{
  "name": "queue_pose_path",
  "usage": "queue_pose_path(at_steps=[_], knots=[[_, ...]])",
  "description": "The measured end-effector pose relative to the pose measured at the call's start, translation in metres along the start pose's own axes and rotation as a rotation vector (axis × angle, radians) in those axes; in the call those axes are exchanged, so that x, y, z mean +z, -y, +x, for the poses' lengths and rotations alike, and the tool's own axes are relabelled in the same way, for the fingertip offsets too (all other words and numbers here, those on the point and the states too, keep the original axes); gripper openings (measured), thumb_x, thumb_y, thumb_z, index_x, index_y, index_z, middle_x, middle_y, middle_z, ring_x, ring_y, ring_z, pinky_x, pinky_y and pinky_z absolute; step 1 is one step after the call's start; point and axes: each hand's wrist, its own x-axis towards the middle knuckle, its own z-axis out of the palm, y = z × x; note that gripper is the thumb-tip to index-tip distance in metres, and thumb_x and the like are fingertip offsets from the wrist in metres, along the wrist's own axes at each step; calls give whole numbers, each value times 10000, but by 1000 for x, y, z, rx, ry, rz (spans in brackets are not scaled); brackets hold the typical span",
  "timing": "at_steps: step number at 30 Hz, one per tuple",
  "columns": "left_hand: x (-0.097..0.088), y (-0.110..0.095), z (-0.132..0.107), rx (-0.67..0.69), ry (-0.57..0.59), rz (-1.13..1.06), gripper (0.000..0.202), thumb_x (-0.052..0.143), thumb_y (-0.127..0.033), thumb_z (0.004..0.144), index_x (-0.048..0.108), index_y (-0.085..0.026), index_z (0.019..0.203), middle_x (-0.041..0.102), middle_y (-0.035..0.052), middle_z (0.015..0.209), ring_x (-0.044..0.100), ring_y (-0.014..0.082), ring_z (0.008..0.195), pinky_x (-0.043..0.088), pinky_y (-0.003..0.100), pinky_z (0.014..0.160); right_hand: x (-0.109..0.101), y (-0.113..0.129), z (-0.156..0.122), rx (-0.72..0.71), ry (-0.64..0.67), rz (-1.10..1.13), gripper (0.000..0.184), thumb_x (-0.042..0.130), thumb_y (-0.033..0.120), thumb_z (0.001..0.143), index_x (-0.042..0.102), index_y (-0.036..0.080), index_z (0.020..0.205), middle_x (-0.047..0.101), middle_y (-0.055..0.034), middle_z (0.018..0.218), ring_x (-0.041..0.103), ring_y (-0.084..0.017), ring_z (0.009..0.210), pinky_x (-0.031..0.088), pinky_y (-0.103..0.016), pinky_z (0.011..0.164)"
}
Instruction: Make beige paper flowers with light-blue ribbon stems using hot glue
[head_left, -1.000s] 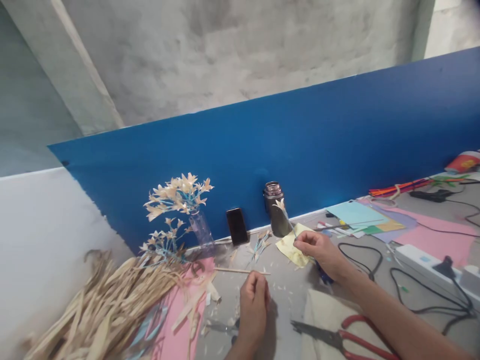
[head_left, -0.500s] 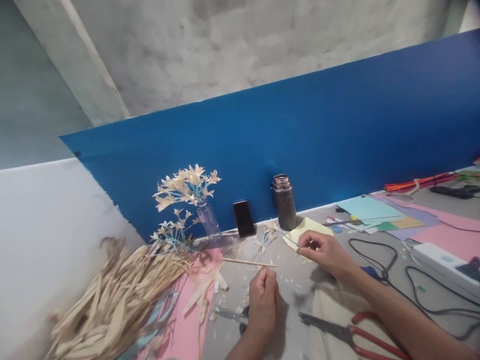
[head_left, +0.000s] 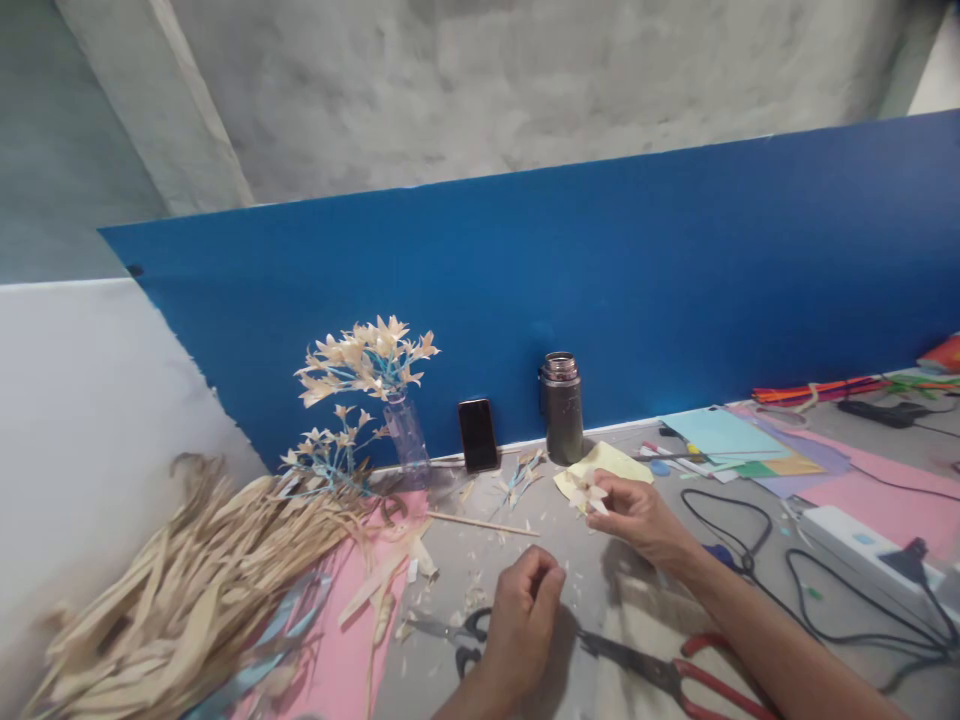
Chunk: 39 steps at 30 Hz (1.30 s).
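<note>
My right hand [head_left: 637, 515] pinches a small straw flower [head_left: 585, 492] on a thin stem, held just above a pale yellow paper [head_left: 604, 466] on the grey table. My left hand [head_left: 525, 625] is curled loosely closed near the table's front, right beside small scissors [head_left: 450, 630]; I cannot make out anything in its fingers. A thin wooden stick [head_left: 480, 522] lies on the table between the hands and the vase.
A clear vase of straw flowers [head_left: 371, 380], a phone [head_left: 478, 435] and a metal flask [head_left: 562, 407] stand against the blue board [head_left: 675, 290]. A pile of dried straw strips [head_left: 172, 590] lies left. Red-handled shears [head_left: 675, 675], cables [head_left: 750, 520], a power strip [head_left: 862, 530] and coloured papers [head_left: 750, 440] lie right.
My right hand brought the straw flower down and towards me, turning its head into view. My left hand slid slightly right and nearer to the small scissors. The camera shifted.
</note>
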Motion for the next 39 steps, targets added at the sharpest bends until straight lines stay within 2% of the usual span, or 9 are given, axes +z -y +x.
queue_pose_path(at_steps=[6, 11, 15, 22, 25, 29, 32, 35, 39], knots=[[3, 2, -3, 26, 22, -4, 267, 514, -364, 929, 547, -190, 730, 488, -16, 630, 452, 139, 621, 342, 246, 614, 1, -2, -1, 65, 25, -23, 346, 754, 517, 702, 615, 201, 687, 588, -24, 763, 538, -191, 756, 457, -296, 707], [3, -6, -4, 29, -92, -96, 184, 570, -328, 902, 628, -190, 1009, 585, 14, 817, 526, 142, 724, 417, 238, 684, 2, -11, -4, 104, 145, -45, 226, 739, 399, 751, 657, 190, 719, 619, -22, 776, 540, -174, 744, 437, -277, 692], [2, -16, -3, -32, -113, -221, 306, 611, -375, 875, 624, -204, 1128, 594, 10, 886, 488, 91, 592, 403, 213, 562, 7, -13, -10, 201, 300, -99, 155, 728, 326, 761, 684, 178, 743, 627, -3, 718, 524, -147, 668, 405, -256, 631], [4, -24, 5, -109, -145, -350, 243, 693, -377, 771, 683, -135, 790, 596, -4, 661, 408, 54, 400, 303, 202, 400, 15, -7, -14, 294, 489, -130, 154, 670, 319, 793, 730, 179, 813, 669, -5, 720, 575, -149, 646, 422, -243, 594], [1, -22, 11, -174, -196, -378, 285, 711, -422, 752, 667, -141, 765, 546, -37, 537, 393, 58, 369, 289, 197, 393, 8, -8, -10, 276, 374, -176, 223, 609, 356, 845, 758, 189, 856, 714, -26, 786, 589, -155, 669, 442, -254, 620], [-5, -16, 17, -199, -239, -373, 323, 733, -455, 737, 678, -137, 748, 549, -33, 519, 395, 53, 386, 285, 188, 415, -1, -9, -5, 313, 193, -195, 267, 591, 388, 850, 743, 189, 758, 692, -20, 699, 542, -140, 593, 420, -248, 560], [-7, -15, 17, -234, -236, -370, 361, 752, -488, 714, 688, -133, 721, 530, -35, 482, 385, 54, 381, 271, 190, 416, 3, -5, -6, 298, 257, -187, 271, 566, 377, 867, 745, 193, 780, 708, -23, 749, 579, -148, 638, 443, -249, 594], [-7, -15, 15, -260, -225, -359, 358, 755, -481, 710, 703, -127, 708, 488, -46, 437, 383, 60, 372, 271, 193, 416, 14, -1, -10, 276, 383, -223, 142, 626, 282, 809, 737, 198, 785, 709, -13, 757, 607, -157, 679, 449, -248, 632], [-6, -17, 13, -258, -213, -376, 325, 747, -454, 716, 715, -132, 730, 527, -36, 474, 397, 62, 362, 277, 195, 398, 21, 2, -13, 254, 384, -285, 128, 602, 222, 799, 691, 193, 711, 660, 4, 682, 583, -152, 662, 425, -242, 626]])
